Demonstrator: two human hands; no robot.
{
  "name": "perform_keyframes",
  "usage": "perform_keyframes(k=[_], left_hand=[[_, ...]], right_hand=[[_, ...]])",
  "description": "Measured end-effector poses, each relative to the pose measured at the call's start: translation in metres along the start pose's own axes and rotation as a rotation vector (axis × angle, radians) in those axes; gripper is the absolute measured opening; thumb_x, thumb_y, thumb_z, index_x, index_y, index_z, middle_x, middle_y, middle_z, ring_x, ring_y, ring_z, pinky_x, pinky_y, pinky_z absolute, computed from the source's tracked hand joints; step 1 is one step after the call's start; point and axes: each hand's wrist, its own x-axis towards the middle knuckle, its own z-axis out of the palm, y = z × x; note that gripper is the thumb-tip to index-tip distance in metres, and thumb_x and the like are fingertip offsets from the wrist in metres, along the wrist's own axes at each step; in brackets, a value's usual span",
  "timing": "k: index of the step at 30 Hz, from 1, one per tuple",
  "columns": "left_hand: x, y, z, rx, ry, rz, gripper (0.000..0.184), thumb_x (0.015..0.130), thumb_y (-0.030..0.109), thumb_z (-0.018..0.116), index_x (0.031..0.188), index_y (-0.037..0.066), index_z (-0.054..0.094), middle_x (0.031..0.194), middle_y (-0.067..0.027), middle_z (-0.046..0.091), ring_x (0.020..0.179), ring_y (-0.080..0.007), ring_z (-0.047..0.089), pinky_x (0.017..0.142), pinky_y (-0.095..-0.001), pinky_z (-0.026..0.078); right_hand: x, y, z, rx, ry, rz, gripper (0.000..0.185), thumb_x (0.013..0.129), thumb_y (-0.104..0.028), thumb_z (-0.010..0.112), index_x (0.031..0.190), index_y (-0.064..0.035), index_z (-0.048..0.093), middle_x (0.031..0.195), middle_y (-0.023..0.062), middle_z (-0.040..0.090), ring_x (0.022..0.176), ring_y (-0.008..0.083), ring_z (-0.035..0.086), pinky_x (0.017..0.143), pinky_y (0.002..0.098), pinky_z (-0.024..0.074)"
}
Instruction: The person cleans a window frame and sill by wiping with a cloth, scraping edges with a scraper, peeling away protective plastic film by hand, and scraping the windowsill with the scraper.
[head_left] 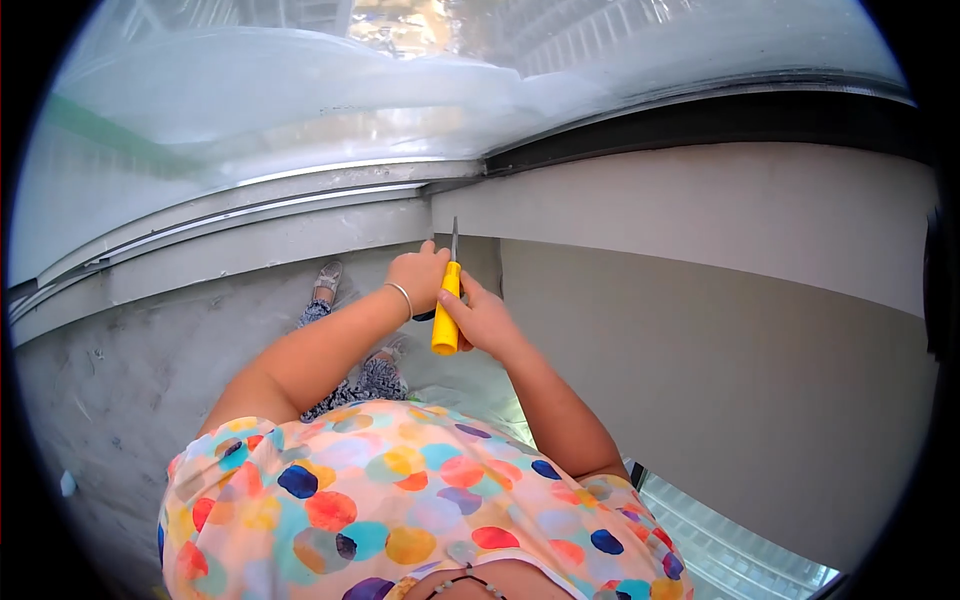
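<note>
My right hand (482, 318) is wrapped round the yellow handle of a tool (446, 322) with a narrow, pointed metal blade. It looks like a screwdriver or a slim knife; I cannot tell which. The blade points away from me, towards the corner of the window ledge. Close beside the blade's base, my left hand (418, 277) has its fingers curled in, and what they hold is hidden. A bit of something dark shows below that hand, too covered to name.
A window track (250, 205) runs along the left, above a pale sill (240, 258). On the right, a grey ledge (700, 200) stands under a dark frame (720, 125). Frosted glass (260, 100) lies ahead. My shoes (328, 278) rest on a grey, marked floor (150, 370).
</note>
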Motion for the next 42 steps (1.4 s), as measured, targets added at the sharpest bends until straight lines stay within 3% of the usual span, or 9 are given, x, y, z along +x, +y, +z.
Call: perform_keyframes(k=[5, 8, 14, 20, 24, 25, 28, 33, 42], left_hand=[[0.000, 0.009, -0.019, -0.064, -0.014, 0.054, 0.033, 0.079, 0.028, 0.063, 0.102, 0.007, 0.053, 0.101, -0.0178, 0.056, 0.078, -0.0349, 0.064, 0.068, -0.0409, 0.053], [0.002, 0.012, -0.020, -0.087, -0.007, 0.101, 0.034, 0.079, 0.031, 0.062, 0.102, 0.007, 0.053, 0.099, -0.0169, 0.056, 0.077, -0.0351, 0.063, 0.069, -0.0415, 0.052], [0.009, 0.001, -0.013, -0.112, -0.020, 0.090, 0.023, 0.082, 0.024, 0.058, 0.100, 0.009, 0.056, 0.097, -0.0157, 0.057, 0.081, -0.0371, 0.061, 0.072, -0.0438, 0.050], [0.005, -0.034, 0.032, -0.420, 0.148, 0.185, 0.019, 0.085, 0.025, 0.057, 0.095, 0.010, 0.058, 0.096, -0.0120, 0.058, 0.083, -0.0346, 0.060, 0.071, -0.0397, 0.048], [0.017, -0.098, 0.128, -0.831, 0.000, -0.135, 0.019, 0.087, 0.024, 0.058, 0.093, 0.006, 0.061, 0.088, -0.0090, 0.062, 0.079, -0.0216, 0.060, 0.075, -0.0299, 0.046], [0.022, -0.112, 0.150, -0.902, 0.005, -0.150, 0.018, 0.088, 0.021, 0.059, 0.091, 0.003, 0.058, 0.079, -0.0014, 0.058, 0.078, -0.0087, 0.051, 0.072, -0.0241, 0.043], [0.045, -0.162, 0.229, -0.990, -0.126, -0.127, 0.017, 0.089, 0.020, 0.058, 0.090, 0.003, 0.059, 0.079, -0.0017, 0.058, 0.077, -0.0089, 0.052, 0.072, -0.0239, 0.043], [0.068, -0.215, 0.292, -0.824, -0.166, -0.020, 0.019, 0.086, 0.024, 0.059, 0.092, 0.006, 0.061, 0.084, -0.0117, 0.064, 0.078, -0.0228, 0.060, 0.072, -0.0320, 0.046], [0.091, -0.232, 0.270, -0.629, -0.266, 0.161, 0.021, 0.085, 0.028, 0.059, 0.095, 0.010, 0.062, 0.091, -0.0143, 0.063, 0.086, -0.0304, 0.060, 0.075, -0.0347, 0.047]], right_hand=[[0.019, 0.044, -0.009, -0.376, 0.453, -0.517, 0.045, 0.085, -0.015, 0.054, 0.129, -0.0078, 0.048, 0.119, 0.0149, 0.057, 0.100, 0.0369, 0.057, 0.088, 0.0407, 0.0473], [0.019, 0.047, -0.005, -0.415, 0.487, -0.682, 0.050, 0.082, -0.009, 0.058, 0.130, -0.0087, 0.047, 0.129, 0.0163, 0.050, 0.113, 0.0345, 0.051, 0.094, 0.0389, 0.0438], [0.046, 0.065, 0.020, -0.015, 0.482, -0.728, 0.053, 0.077, -0.010, 0.067, 0.127, -0.0075, 0.049, 0.129, 0.0160, 0.050, 0.116, 0.0333, 0.050, 0.097, 0.0362, 0.0422], [0.107, 0.098, 0.013, 0.047, 0.514, -0.944, 0.035, 0.073, -0.011, 0.074, 0.105, -0.0065, 0.058, 0.107, 0.0115, 0.063, 0.100, 0.0296, 0.060, 0.086, 0.0340, 0.0485], [0.140, 0.097, -0.009, 0.310, 0.788, -0.668, 0.021, 0.079, -0.008, 0.069, 0.098, -0.0057, 0.059, 0.085, 0.0061, 0.063, 0.075, 0.0136, 0.061, 0.069, 0.0255, 0.0486], [0.141, 0.090, -0.022, 0.286, 0.912, -0.759, 0.021, 0.081, -0.006, 0.066, 0.100, -0.0042, 0.057, 0.088, 0.0056, 0.061, 0.076, 0.0121, 0.058, 0.070, 0.0247, 0.0476], [0.151, 0.074, -0.046, 0.196, 1.125, -0.944, 0.022, 0.083, -0.003, 0.063, 0.102, -0.0017, 0.052, 0.094, 0.0065, 0.058, 0.078, 0.0118, 0.056, 0.071, 0.0247, 0.0474], [0.192, 0.077, -0.050, -0.020, 1.399, -1.011, 0.015, 0.082, -0.009, 0.066, 0.092, -0.0024, 0.057, 0.084, 0.0047, 0.060, 0.069, 0.0102, 0.058, 0.064, 0.0227, 0.0487], [0.228, 0.105, -0.041, -0.143, 1.607, -1.092, 0.014, 0.084, -0.014, 0.066, 0.085, -0.0015, 0.061, 0.075, 0.0047, 0.063, 0.065, 0.0101, 0.060, 0.061, 0.0199, 0.0492]])
